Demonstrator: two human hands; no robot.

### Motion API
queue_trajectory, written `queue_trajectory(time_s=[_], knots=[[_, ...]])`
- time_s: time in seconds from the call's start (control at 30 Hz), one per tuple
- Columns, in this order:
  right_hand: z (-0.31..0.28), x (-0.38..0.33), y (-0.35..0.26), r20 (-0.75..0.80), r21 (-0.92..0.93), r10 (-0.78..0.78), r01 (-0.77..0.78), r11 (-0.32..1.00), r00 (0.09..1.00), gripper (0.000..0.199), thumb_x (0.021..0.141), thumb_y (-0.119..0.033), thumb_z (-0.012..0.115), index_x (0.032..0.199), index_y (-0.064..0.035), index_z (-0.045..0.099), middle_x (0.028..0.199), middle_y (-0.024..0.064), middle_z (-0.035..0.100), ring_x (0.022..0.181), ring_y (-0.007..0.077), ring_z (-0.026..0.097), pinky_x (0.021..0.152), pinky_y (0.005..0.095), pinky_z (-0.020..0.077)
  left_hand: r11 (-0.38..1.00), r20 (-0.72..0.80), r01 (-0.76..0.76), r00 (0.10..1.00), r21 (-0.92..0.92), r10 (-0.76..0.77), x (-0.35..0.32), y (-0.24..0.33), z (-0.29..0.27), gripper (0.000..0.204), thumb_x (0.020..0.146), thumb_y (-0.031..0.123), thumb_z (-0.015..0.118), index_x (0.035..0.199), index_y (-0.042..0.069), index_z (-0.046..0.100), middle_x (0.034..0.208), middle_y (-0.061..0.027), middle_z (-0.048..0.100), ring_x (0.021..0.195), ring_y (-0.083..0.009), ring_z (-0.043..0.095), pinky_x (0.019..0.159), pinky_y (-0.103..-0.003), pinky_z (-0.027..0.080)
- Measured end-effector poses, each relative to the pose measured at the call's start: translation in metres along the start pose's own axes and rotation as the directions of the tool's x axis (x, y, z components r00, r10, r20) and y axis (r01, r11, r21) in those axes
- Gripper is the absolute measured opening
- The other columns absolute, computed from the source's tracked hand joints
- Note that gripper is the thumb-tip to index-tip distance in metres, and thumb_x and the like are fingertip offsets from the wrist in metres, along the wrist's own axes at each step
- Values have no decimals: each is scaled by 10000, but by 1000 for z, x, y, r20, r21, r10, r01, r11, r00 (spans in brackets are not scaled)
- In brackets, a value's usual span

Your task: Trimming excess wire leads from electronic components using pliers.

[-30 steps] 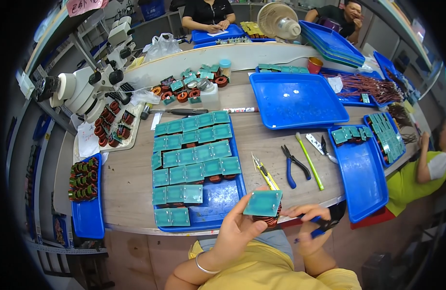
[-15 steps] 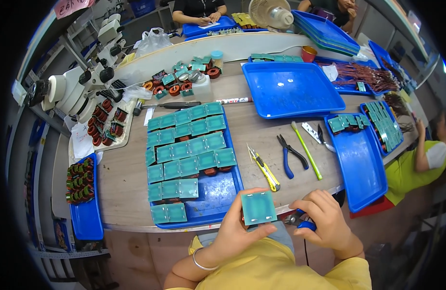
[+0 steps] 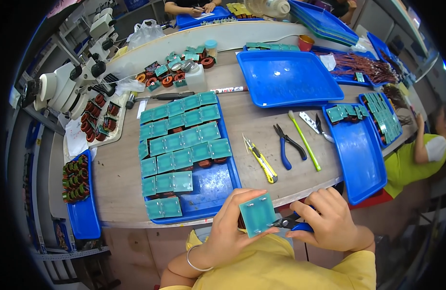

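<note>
My left hand [image 3: 224, 229] grips a square green circuit board [image 3: 258, 215] by its edges, tilted, with part of a dark coil showing behind its left edge. In my right hand [image 3: 333, 216] is a pair of blue-handled side cutters [image 3: 286, 222], whose jaw tips meet the lower right part of the board's face. Whether the jaws touch a pin there is too small to tell. Beyond my left hand lies a blue tray [image 3: 212, 186] with rows of similar boards [image 3: 173, 142] on copper coils.
On the table lie a yellow utility knife [image 3: 261, 162], black-and-blue pliers [image 3: 286, 146] and a green brush [image 3: 304, 140]. Blue trays stand at the back [image 3: 290, 79] and right [image 3: 360, 164]. Microscopes [image 3: 63, 89] stand at the left. A person in lime clothing [image 3: 418, 164] sits at the right.
The side cutters have moved left onto the board, which has turned and tilted in my left hand. The view has shifted slightly, so the table appears higher and further left.
</note>
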State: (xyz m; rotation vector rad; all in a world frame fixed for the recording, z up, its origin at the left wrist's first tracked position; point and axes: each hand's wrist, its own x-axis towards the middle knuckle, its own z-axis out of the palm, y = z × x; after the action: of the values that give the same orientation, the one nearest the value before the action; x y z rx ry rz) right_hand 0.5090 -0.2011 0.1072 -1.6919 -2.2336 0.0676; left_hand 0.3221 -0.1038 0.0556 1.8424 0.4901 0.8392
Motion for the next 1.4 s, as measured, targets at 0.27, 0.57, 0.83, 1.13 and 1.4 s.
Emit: queue_trajectory(time_s=[0.27,0.57,0.83,1.13,1.4], knots=[[-8,2,0,53,-43,-20,22,999,998,449,697,-417,661,912,-31,581,714,78,425,666,249,437,605,346,353,996,33,-84,996,34,83,7,5,-2,619,654,150,783,1162,5,461,1021,-154,522,903,-266,548,734,-317,474],[10,-6,9,53,27,-34,32,999,998,402,702,-391,659,870,-35,576,682,61,449,634,228,467,570,322,373,999,71,4,997,40,-7,6,3,1,591,656,157,777,1139,-5,476,1014,-150,528,870,-265,550,735,-319,477],[17,-3,22,-87,93,66,-58,994,994,435,713,-440,646,880,-46,568,697,59,441,642,232,458,586,331,351,997,131,-24,991,75,14,5,3,3,616,609,177,818,1107,9,495,1047,-145,554,919,-255,559,771,-315,466],[12,-2,17,-114,37,50,-46,998,992,455,716,-454,638,874,-35,562,686,54,418,614,225,419,573,329,331,994,160,-72,985,87,57,4,10,5,633,598,194,823,1111,16,498,1026,-148,558,925,-266,560,775,-324,468],[7,1,15,-88,-14,30,-32,999,996,452,711,-436,649,865,-20,561,684,68,412,615,231,417,575,334,334,991,164,-78,985,108,60,4,12,4,639,592,195,825,1108,7,499,1018,-148,564,910,-267,564,767,-325,469]])
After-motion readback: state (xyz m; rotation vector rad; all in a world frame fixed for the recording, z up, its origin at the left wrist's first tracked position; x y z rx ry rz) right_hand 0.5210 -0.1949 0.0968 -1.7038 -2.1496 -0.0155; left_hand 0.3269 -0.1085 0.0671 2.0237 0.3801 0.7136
